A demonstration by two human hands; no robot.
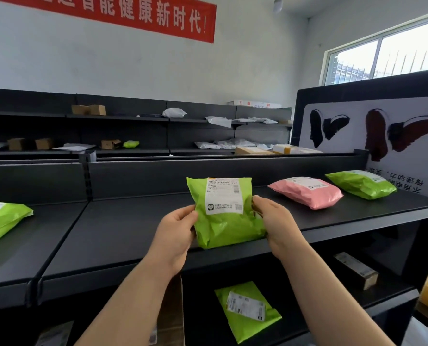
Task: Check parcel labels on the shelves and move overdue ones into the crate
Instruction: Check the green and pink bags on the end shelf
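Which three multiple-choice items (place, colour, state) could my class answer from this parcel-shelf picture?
1. Where is the pink parcel?
A) on the upper shelf, right of the held parcel
B) in a crate
C) on the floor

2. What colour is the held parcel?
A) white
B) green
C) pink

3. How is the held parcel gripped?
A) by one hand only
B) untouched
C) by both hands, at its sides

Answers: 1A, it lies flat on that shelf; 2B, its wrapper is green; 3C, the left hand and right hand pinch opposite edges.

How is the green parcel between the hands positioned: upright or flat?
Upright. The left hand and right hand grip the green parcel by its sides, label facing the camera.
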